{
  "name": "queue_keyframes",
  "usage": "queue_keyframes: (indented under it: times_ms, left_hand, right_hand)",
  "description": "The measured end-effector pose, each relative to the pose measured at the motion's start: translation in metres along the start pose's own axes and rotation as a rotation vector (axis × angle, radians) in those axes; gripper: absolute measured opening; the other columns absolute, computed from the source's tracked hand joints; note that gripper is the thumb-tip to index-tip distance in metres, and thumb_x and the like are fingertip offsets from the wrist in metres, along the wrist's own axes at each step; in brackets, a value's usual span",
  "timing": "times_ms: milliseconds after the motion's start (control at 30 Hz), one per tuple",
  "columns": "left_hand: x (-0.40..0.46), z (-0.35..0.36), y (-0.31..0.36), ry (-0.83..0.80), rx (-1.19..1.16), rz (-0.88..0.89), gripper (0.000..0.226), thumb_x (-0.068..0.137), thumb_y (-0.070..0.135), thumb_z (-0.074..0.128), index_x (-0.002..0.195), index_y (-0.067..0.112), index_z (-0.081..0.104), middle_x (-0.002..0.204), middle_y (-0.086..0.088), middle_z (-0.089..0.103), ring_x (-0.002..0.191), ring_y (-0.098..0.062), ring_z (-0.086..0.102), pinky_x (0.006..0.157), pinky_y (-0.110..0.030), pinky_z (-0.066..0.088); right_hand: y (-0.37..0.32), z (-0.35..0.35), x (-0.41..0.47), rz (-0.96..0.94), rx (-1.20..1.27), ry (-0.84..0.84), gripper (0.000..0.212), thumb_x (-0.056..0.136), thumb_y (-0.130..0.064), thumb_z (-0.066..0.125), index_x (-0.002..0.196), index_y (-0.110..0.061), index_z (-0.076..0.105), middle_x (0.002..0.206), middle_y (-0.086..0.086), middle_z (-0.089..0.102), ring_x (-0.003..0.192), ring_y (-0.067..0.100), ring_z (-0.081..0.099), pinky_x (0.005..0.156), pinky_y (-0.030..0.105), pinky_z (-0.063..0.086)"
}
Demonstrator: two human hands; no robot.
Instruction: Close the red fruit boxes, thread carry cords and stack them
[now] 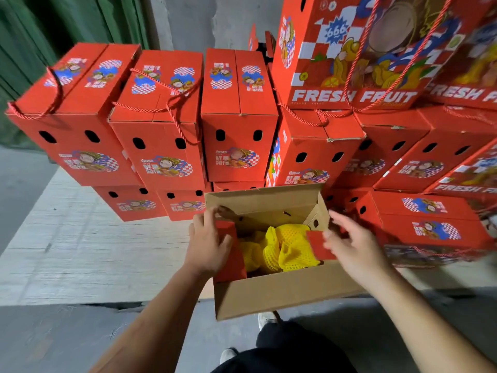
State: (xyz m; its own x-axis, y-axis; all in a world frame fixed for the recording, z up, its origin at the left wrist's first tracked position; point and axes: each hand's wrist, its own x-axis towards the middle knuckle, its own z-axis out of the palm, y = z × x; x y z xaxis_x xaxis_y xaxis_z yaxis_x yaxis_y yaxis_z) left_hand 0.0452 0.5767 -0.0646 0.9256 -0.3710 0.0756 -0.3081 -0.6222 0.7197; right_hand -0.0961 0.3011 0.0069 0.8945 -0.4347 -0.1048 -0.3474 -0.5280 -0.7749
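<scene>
Both grips are working at the open box [279, 289] sitting near the person's legs: the left hand [208, 244] is pinching the left end flap [228, 249] and folding it inward, while the right hand [355, 249] is curling its fingers round the right end flap [318, 244]. Inside, yellow foam-netted fruit [285, 247] is lying loosely between the two flaps. Beyond it, on the far side, closed red boxes [236, 114] are standing stacked in rows, several with red carry cords [172, 109] looping over their lids. Pale boards [80, 238] are lying on the floor at the left.
</scene>
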Motion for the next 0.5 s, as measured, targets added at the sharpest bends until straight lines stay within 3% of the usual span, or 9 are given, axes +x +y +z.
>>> queue_keyframes:
  times_ms: [67,133,167,233,300,333,400,433,500]
  left_hand:
    - [0.0,0.001,-0.002,0.007,-0.028,0.01,0.057,0.077,0.02,0.052,0.133,0.011,0.051,0.131,-0.006,0.057,0.115,-0.033,0.047,0.101,-0.05,0.037]
    - [-0.003,0.0,-0.004,0.049,-0.175,-0.008,0.046,0.082,0.016,0.052,0.129,0.017,0.051,0.127,-0.003,0.06,0.116,-0.03,0.053,0.102,-0.054,0.041]
    - [-0.005,0.001,-0.006,0.082,-0.315,-0.042,0.042,0.087,0.014,0.052,0.129,0.02,0.048,0.126,-0.004,0.059,0.117,-0.029,0.055,0.102,-0.055,0.044]
    - [-0.012,0.001,-0.011,0.109,-0.586,-0.125,0.046,0.098,0.015,0.051,0.139,0.026,0.035,0.129,-0.007,0.054,0.121,-0.03,0.057,0.105,-0.054,0.047]
    - [-0.017,0.003,-0.016,0.114,-0.684,-0.164,0.056,0.105,0.013,0.05,0.15,0.036,0.025,0.132,-0.004,0.053,0.124,-0.021,0.058,0.106,-0.045,0.047]
    - [-0.016,0.004,-0.018,0.112,-0.654,-0.151,0.056,0.106,0.014,0.05,0.152,0.036,0.028,0.132,-0.001,0.055,0.125,-0.019,0.059,0.107,-0.044,0.047]
    - [-0.014,0.002,-0.02,0.134,-0.522,-0.059,0.044,0.1,0.015,0.049,0.138,0.039,0.048,0.129,0.006,0.058,0.123,-0.022,0.059,0.106,-0.051,0.048]
    - [-0.013,0.003,-0.02,0.15,-0.485,0.016,0.039,0.096,0.014,0.052,0.125,0.04,0.055,0.125,0.008,0.059,0.121,-0.023,0.059,0.104,-0.055,0.048]
    - [-0.01,0.005,-0.018,0.116,-0.522,0.113,0.025,0.092,0.017,0.061,0.113,0.03,0.058,0.125,0.001,0.058,0.121,-0.03,0.058,0.1,-0.063,0.046]
  right_hand:
    - [-0.007,0.02,-0.001,0.041,-0.18,-0.282,0.07,0.1,-0.054,0.055,0.161,-0.042,0.023,0.162,-0.006,0.037,0.14,0.013,0.046,0.114,0.039,0.04]
    - [0.002,0.036,-0.001,-0.038,-0.606,-0.45,0.072,0.098,-0.069,0.04,0.162,-0.042,0.019,0.169,-0.02,0.009,0.152,0.01,0.013,0.122,0.046,0.018]
    - [0.007,0.035,0.001,-0.103,-0.704,-0.445,0.068,0.099,-0.07,0.035,0.16,-0.044,0.022,0.167,-0.027,0.003,0.151,0.007,0.006,0.121,0.047,0.013]
    - [0.017,0.019,0.006,-0.175,-0.655,-0.351,0.054,0.104,-0.059,0.035,0.157,-0.049,0.029,0.162,-0.038,0.004,0.152,0.004,0.003,0.12,0.046,0.011]
    - [0.033,-0.01,0.008,-0.202,-0.471,-0.362,0.052,0.109,-0.034,0.04,0.155,-0.055,0.026,0.16,-0.043,0.006,0.154,-0.005,-0.004,0.126,0.039,0.005]
    - [0.044,-0.026,0.008,-0.205,-0.441,-0.436,0.062,0.109,-0.021,0.042,0.155,-0.057,0.02,0.161,-0.044,0.003,0.152,-0.009,-0.006,0.127,0.033,0.003]
    - [0.061,-0.055,0.003,-0.195,-0.628,-0.624,0.089,0.104,-0.006,0.047,0.155,-0.059,-0.003,0.162,-0.039,-0.013,0.15,-0.012,-0.015,0.124,0.022,-0.004]
    - [0.069,-0.063,0.0,-0.178,-0.757,-0.69,0.098,0.102,-0.01,0.053,0.154,-0.059,-0.015,0.161,-0.036,-0.021,0.148,-0.013,-0.021,0.123,0.021,-0.007]
    - [0.072,-0.062,-0.012,-0.196,-0.75,-0.716,0.101,0.098,-0.042,0.064,0.152,-0.058,-0.02,0.161,-0.034,-0.024,0.147,-0.013,-0.022,0.124,0.026,-0.001]
